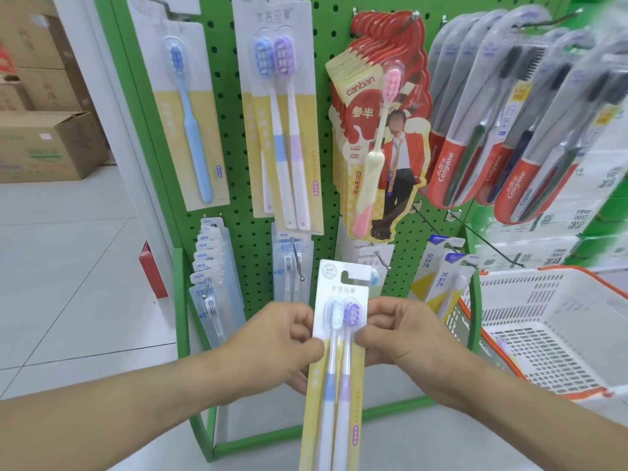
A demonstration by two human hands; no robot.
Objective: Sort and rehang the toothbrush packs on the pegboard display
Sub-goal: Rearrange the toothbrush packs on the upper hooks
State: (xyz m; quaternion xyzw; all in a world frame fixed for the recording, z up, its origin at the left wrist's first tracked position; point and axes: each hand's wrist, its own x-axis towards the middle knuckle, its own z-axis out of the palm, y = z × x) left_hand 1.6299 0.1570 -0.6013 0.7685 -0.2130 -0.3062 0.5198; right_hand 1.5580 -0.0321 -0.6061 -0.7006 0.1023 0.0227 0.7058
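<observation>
Both hands pinch a white-and-yellow card pack of two toothbrushes, blue and purple, upright before the green perforated pegboard. The left hand takes its left edge in a closed grip. The right hand does likewise on the right edge.

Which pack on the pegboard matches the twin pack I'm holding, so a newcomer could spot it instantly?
Start at the green pegboard and look along its top row. Second from the left hangs a tall pale-yellow twin pack, left of the red canban packs. It alone holds two brushes, one blue, one purple.
</observation>
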